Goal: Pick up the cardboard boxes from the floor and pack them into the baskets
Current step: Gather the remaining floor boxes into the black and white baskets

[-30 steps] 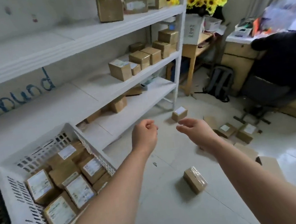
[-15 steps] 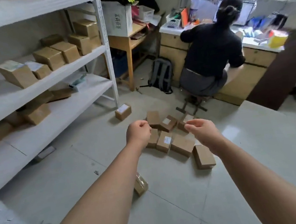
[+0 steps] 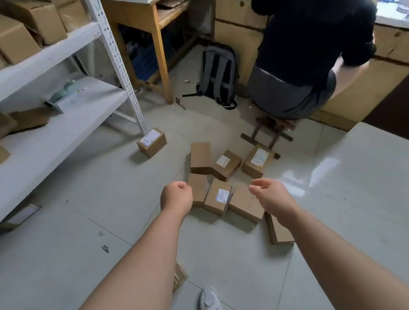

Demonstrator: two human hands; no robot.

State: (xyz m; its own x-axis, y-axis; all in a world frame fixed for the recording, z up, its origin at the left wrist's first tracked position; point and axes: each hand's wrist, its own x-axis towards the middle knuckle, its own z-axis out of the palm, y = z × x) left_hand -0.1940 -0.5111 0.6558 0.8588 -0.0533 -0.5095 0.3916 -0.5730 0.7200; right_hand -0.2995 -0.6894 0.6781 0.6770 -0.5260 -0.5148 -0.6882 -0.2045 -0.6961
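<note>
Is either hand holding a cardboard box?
No, the left hand and right hand are both empty above the brown cardboard boxes.

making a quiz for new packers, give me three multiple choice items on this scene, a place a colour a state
1. Where is the lone labelled box? A under the stool B at the foot of the white shelf post C on the desk
2. The backpack is: A red B grey C yellow
3. The left hand and right hand: A both hold something B only the right holds something C both hold nothing
Key: B, it sits on the floor beside the post; B, grey fabric shows; C, both are empty.
</note>
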